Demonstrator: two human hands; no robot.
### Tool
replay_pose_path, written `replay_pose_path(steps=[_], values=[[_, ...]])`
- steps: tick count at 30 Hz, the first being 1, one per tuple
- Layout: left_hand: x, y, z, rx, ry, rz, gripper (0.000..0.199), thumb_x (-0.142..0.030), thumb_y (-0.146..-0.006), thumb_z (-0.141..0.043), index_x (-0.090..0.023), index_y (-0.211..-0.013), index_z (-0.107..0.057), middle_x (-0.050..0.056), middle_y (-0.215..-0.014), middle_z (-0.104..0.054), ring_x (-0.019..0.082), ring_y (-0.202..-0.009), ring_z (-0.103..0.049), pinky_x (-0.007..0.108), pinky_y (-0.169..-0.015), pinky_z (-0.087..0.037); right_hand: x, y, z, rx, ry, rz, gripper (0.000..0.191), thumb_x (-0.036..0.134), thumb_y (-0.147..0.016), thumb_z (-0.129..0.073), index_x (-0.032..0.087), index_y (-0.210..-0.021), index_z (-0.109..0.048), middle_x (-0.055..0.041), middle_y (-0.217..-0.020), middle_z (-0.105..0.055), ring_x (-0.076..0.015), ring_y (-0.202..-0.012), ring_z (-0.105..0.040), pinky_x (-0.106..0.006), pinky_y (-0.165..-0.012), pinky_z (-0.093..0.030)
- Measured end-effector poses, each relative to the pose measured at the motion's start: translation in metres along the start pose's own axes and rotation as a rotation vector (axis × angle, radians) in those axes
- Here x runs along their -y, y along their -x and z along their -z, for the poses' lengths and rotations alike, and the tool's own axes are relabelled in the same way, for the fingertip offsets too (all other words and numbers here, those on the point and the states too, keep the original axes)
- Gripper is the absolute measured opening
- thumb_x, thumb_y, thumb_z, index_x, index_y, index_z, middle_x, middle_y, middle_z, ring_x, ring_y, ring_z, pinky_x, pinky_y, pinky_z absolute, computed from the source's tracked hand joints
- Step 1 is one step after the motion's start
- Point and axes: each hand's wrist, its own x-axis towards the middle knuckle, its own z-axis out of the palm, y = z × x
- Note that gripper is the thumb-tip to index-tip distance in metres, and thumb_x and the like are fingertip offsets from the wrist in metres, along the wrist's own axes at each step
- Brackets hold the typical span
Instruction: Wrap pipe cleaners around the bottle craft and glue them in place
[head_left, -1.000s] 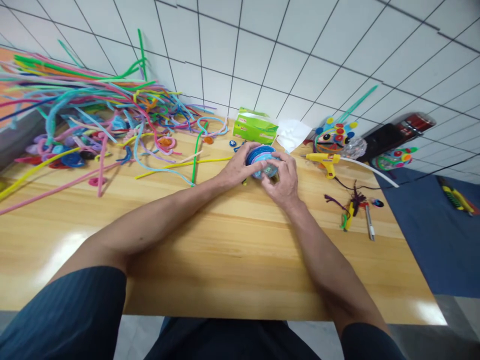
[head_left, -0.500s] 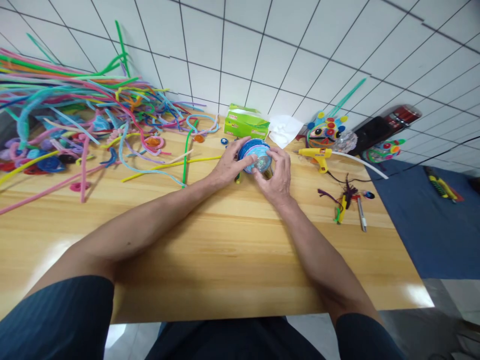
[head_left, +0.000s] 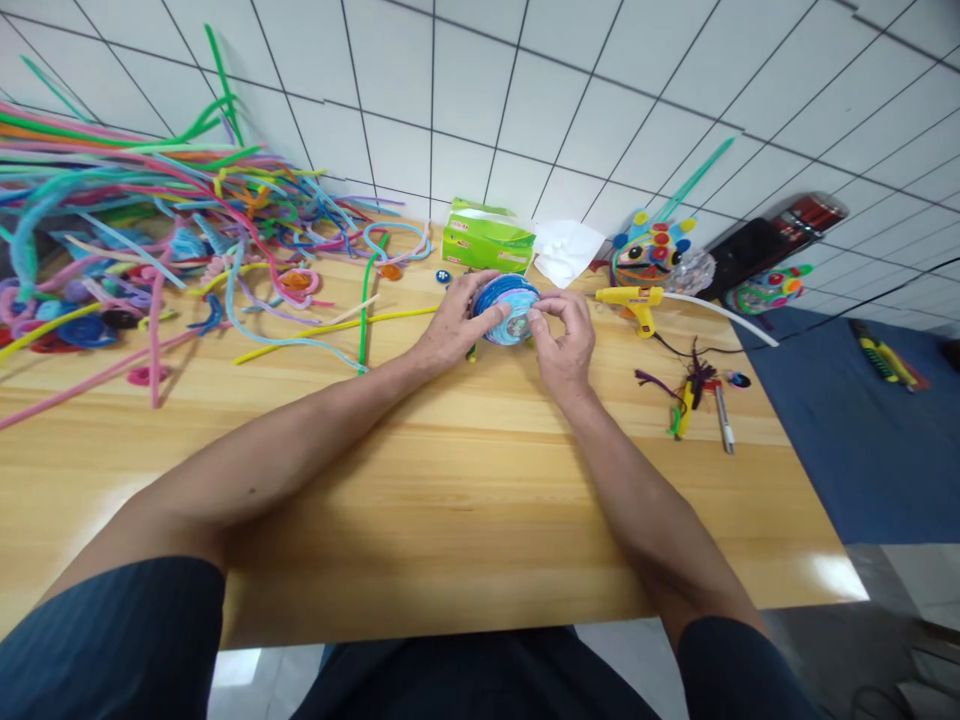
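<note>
A round cup-like piece (head_left: 513, 308), wound with blue, light blue and purple fuzzy strands around a clear centre, is tilted toward me just above the table. My left hand (head_left: 459, 322) wraps its left side, thumb lying across the front. At the right edge, my right hand (head_left: 564, 338) has thumb and index finger pinched together; whatever lies between those fingertips is too small to make out. A small yellow and dark bit shows under the piece, partly hidden by my left hand.
Pipe cleaners (head_left: 187, 215) are heaped at the left. Behind my hands stand a green tissue box (head_left: 487, 238) and a crumpled white tissue (head_left: 566, 252). To the right lie a yellow glue gun (head_left: 636, 303), a pen (head_left: 724, 420), decorated crafts (head_left: 652, 255) and a dark red flask (head_left: 806, 220).
My right hand has drawn back slightly to the right, its thumb and index finger now pinched at the edge of the wound piece. My left hand keeps its grasp.
</note>
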Motion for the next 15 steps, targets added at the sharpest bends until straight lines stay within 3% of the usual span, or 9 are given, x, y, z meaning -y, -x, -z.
replay_pose_path(steps=[3,7,15], values=[[-0.0038,-0.0010,-0.0006,0.019,0.006,-0.003,0.089,-0.091,-0.101,-0.085,-0.028,-0.162,-0.070,0.016,-0.167,-0.073,0.040,-0.163,-0.068,0.061,-0.146,-0.051,0.0035,-0.0017,0.0002,0.020,-0.009,-0.020,0.023,0.052,-0.116,-0.078,0.031,-0.107,-0.079,-0.0074,-0.119,-0.086,-0.0317,-0.118,-0.082,-0.054,-0.111,-0.070],[-0.0086,-0.0022,-0.0018,0.029,0.049,0.028,0.096,-0.095,-0.095,-0.089,-0.028,-0.161,-0.069,0.017,-0.167,-0.073,0.041,-0.160,-0.070,0.061,-0.144,-0.054,0.0054,-0.0030,0.0014,0.056,0.033,-0.045,0.022,0.052,-0.115,-0.076,0.032,-0.105,-0.076,-0.0082,-0.120,-0.085,-0.0325,-0.120,-0.081,-0.056,-0.113,-0.069],[-0.0073,-0.0015,0.0014,0.035,0.033,0.035,0.095,-0.094,-0.100,-0.084,-0.027,-0.165,-0.068,0.018,-0.172,-0.072,0.041,-0.165,-0.069,0.061,-0.147,-0.053,0.0041,-0.0059,0.0052,0.110,0.091,-0.030,0.018,0.047,-0.114,-0.076,0.032,-0.106,-0.073,-0.0073,-0.116,-0.081,-0.0315,-0.117,-0.078,-0.053,-0.111,-0.069]])
